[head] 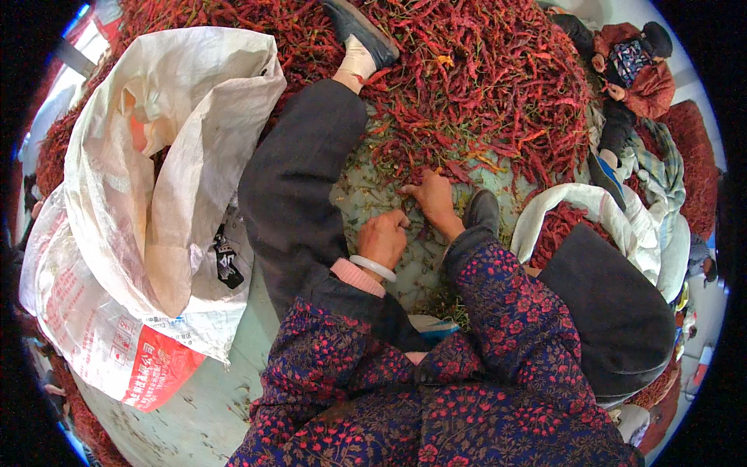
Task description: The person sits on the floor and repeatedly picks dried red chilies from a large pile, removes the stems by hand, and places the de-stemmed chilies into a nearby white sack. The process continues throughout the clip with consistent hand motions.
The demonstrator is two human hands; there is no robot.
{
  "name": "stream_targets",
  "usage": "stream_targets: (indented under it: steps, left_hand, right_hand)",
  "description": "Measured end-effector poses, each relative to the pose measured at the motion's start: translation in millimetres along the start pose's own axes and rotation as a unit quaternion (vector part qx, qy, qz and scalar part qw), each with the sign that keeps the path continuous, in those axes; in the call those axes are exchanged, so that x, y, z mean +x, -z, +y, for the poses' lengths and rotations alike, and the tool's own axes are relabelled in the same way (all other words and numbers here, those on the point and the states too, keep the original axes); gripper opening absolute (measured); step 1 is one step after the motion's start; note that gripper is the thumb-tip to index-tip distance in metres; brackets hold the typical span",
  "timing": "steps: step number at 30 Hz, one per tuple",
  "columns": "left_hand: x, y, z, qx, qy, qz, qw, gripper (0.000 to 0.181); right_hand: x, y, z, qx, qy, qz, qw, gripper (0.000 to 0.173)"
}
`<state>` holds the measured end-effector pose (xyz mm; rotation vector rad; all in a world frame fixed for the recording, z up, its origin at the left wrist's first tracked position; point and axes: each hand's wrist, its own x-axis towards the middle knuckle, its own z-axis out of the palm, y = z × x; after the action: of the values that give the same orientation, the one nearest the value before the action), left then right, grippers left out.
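Observation:
A large pile of dried red chili peppers point(478, 76) spreads over the floor before me, some with stems. My right hand point(433, 195) reaches to the near edge of the pile, its fingers by some peppers; whether it grips one is unclear. My left hand point(382, 239), with a white bangle point(373, 267) at the wrist, is held just left of it with curled fingers, above scattered stems and bits. What lies inside its fingers is hidden. The two hands are apart.
A big white woven sack point(233, 111) stands gaping on the left. To the right, another white sack point(583, 192) holds red peppers point(560, 230), beside my bent knee. A person point(636, 70) sits at the upper right. My shoes rest at the pile.

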<state>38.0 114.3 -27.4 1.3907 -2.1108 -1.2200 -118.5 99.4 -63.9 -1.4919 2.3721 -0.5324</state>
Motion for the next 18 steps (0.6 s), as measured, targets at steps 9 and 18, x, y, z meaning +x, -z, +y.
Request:
stream_targets:
  steps: [9, 18]
  left_hand:
    - [6, -5, -8, -0.028, 0.001, 0.09, 0.995, 0.015]
    - [22, -3, -5, -0.477, 0.141, -0.022, 0.867, 0.018]
  right_hand:
    - [14, 15, 13, 0.324, -0.167, -0.131, 0.922, 0.013]
    - [-16, 62, -6, 0.579, -0.128, -0.145, 0.792, 0.013]
